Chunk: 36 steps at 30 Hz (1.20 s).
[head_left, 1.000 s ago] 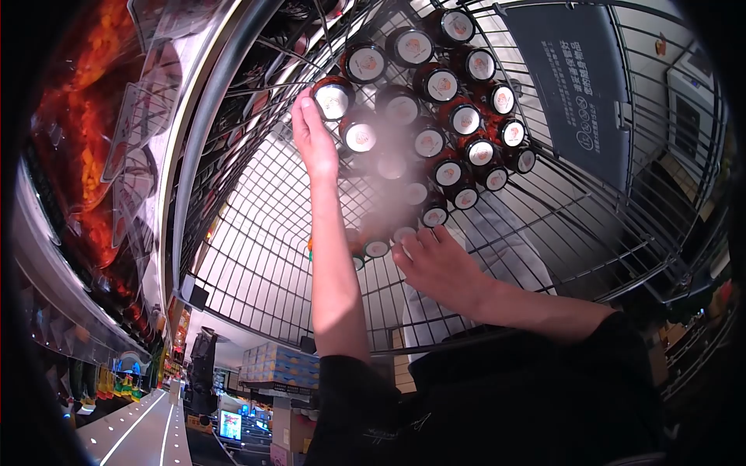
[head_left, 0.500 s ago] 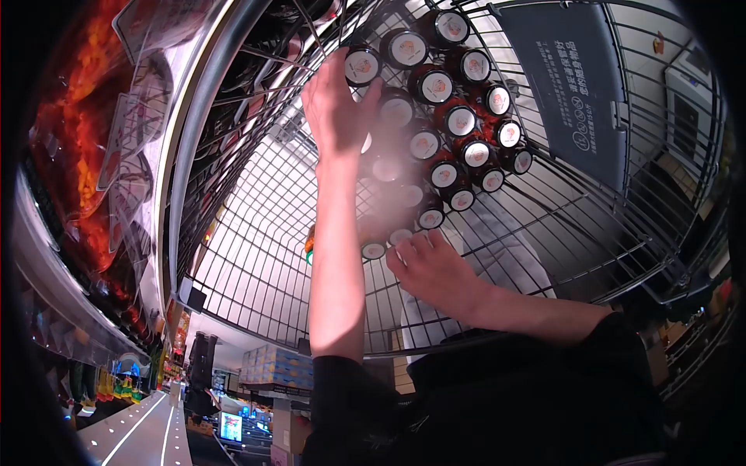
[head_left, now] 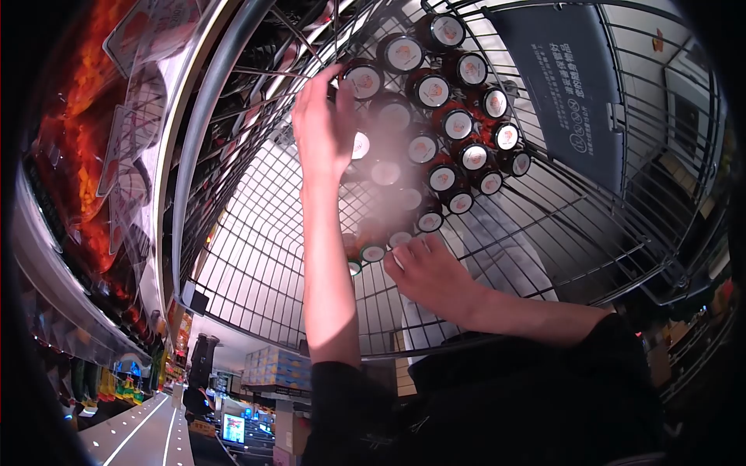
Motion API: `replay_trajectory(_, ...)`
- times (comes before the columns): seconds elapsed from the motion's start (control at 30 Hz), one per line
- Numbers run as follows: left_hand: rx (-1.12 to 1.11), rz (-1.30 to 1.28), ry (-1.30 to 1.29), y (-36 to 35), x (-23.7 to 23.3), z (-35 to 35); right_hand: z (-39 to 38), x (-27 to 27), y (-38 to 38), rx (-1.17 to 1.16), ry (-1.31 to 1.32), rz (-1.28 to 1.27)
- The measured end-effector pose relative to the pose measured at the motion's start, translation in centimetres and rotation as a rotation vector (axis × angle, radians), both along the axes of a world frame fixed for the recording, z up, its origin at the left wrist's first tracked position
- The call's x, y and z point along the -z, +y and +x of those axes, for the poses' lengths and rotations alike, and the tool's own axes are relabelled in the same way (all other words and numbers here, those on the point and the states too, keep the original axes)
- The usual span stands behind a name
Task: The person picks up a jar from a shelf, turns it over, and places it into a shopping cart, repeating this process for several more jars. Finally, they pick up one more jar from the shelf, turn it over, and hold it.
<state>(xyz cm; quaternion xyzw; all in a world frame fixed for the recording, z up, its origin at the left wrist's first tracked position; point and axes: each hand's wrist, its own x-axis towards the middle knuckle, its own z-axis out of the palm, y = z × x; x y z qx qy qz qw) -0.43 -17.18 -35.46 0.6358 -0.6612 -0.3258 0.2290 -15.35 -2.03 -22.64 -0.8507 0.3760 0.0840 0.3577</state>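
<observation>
At far left we are seeing red-orange goods [head_left: 89, 210] behind clear plastic, with printed cards [head_left: 128, 147] too blurred for reading. Next, the metal rim of the shopping cart [head_left: 183, 179] is curving upward, and pale wire mesh [head_left: 249, 264] is showing between it and our left forearm, giving room for moving. Below, a lit screen [head_left: 233, 427] is glowing beside stacked blue boxes [head_left: 276, 369].

Our left hand [head_left: 322, 128] is reaching along the upper-left edge of the jars [head_left: 458, 124], fingers extended and partly blurred; we cannot tell whether they are grasping one. Inside the cart, the dark jars are standing close together, long axes upright, lids facing us; the round white labels are bearing an orange picture, its small print illegible. A haze is veiling the middle ones. Our right hand [head_left: 431, 276] is resting by the nearest lids, fingers bent; whether they are gripping anything we cannot tell.

Further right, more mesh is stretching toward a grey panel [head_left: 567, 101], whose sideways lettering is reading 您的随身物品 above circled symbols.
</observation>
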Motion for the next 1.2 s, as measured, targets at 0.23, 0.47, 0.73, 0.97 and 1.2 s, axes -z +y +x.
replay_trajectory(0.23,-0.413,0.074,0.152,5.0,1.4,2.3,0.5,0.4,0.8,0.049,-0.002,0.027)
replay_trajectory(0.47,-0.391,0.193,0.33,6.0,1.7,3.1,0.6,0.8,1.9,0.021,-0.018,0.0)
replay_trajectory(0.73,-0.6,0.291,0.687,8.4,4.5,3.3,0.4,0.8,1.5,0.05,-0.071,0.098)
replay_trajectory(0.97,-0.477,0.452,0.715,11.9,5.1,5.3,0.2,0.7,1.8,-0.089,-0.074,0.047)
replay_trajectory(1.2,-0.324,0.65,0.288,18.3,3.0,5.1,-0.7,1.3,3.0,-0.268,0.036,0.239)
